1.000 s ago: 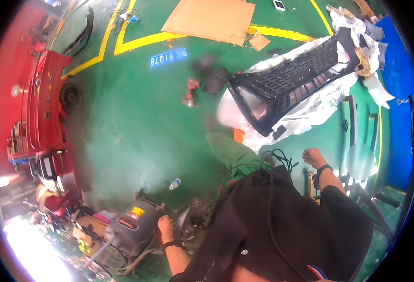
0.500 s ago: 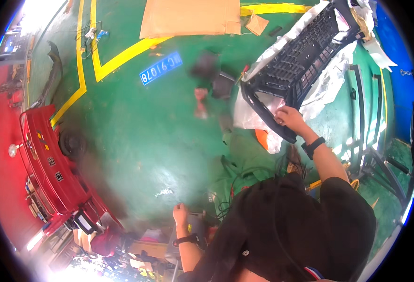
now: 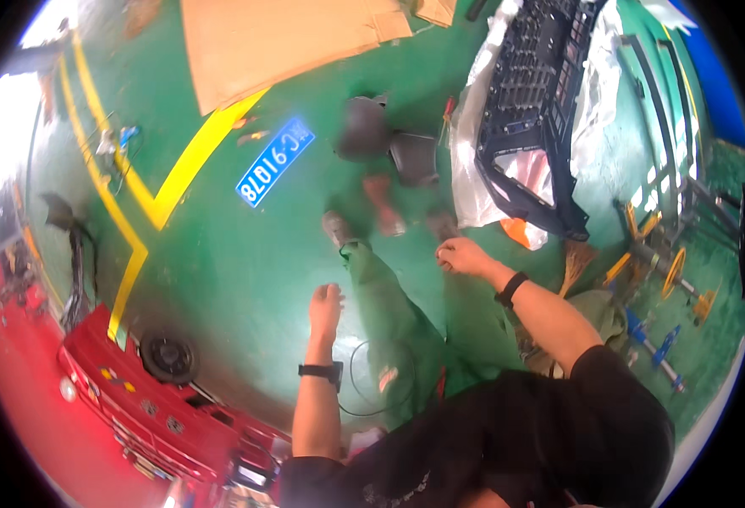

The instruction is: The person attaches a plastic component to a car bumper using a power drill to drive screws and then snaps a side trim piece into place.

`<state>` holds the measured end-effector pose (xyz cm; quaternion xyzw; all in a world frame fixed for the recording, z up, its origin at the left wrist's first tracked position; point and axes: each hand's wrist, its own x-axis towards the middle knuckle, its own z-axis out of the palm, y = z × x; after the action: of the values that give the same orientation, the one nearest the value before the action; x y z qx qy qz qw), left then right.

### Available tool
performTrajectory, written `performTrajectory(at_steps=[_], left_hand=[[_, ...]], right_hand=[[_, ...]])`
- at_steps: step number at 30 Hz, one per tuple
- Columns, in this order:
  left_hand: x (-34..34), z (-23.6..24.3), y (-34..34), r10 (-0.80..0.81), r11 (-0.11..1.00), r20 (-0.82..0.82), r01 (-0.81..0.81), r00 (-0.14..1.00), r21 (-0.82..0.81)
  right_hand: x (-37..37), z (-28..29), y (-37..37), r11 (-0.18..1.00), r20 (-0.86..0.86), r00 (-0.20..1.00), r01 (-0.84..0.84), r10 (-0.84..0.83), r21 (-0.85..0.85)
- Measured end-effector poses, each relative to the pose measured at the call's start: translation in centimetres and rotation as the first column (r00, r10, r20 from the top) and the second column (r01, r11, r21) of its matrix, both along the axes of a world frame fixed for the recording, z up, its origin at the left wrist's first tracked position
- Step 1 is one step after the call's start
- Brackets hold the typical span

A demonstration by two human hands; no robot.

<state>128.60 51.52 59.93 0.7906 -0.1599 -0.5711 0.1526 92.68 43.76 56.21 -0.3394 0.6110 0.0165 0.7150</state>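
Observation:
My left hand [image 3: 326, 309] hangs over the green floor, left of my legs, with loosely bent fingers slightly apart and nothing visible in them. My right hand [image 3: 466, 256] is above my right shin, its fingers curled together; no thing shows in it. Nearest to it, on the right, lies a black car bumper with a mesh grille [image 3: 535, 97], on crumpled translucent plastic wrap [image 3: 477, 131]. The hand and the bumper are apart. Ahead of my shoes are two dark pieces [image 3: 364, 129] [image 3: 413, 158] and a blurred reddish-brown object [image 3: 383, 205].
A blue plate [image 3: 276, 162] and a flat cardboard sheet [image 3: 279, 46] lie ahead. Dark metal frames [image 3: 656, 110], a broom head [image 3: 577, 264] and a blue-and-yellow stand [image 3: 656, 343] are to the right. A red cart [image 3: 148, 406] and a wheel [image 3: 169, 356] are at left.
My right hand has let go of the bumper's near end and moved left, in front of me. My left hand has risen farther ahead. The view has turned, and my legs now show.

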Motion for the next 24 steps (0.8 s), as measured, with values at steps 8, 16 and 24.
performTrajectory(at_steps=[8,16,24], left_hand=[[3.0,-25.2,-16.7,0.081,0.992,-0.251,-0.054,0.964,0.112],[0.4,-42.9,-22.7,0.143,0.978,-0.261,-0.095,0.955,0.188],[-3.6,-55.0,-21.1,-0.831,0.123,0.485,0.940,0.272,-0.317]], right_hand=[[11.0,-22.9,5.2,0.305,-0.231,0.428,0.853,-0.874,0.424],[20.5,-44.4,6.6,-0.268,-0.139,-0.232,0.761,-0.963,0.590],[20.5,-52.4,5.0,-0.639,-0.351,-0.534,0.627,-0.769,0.446]])
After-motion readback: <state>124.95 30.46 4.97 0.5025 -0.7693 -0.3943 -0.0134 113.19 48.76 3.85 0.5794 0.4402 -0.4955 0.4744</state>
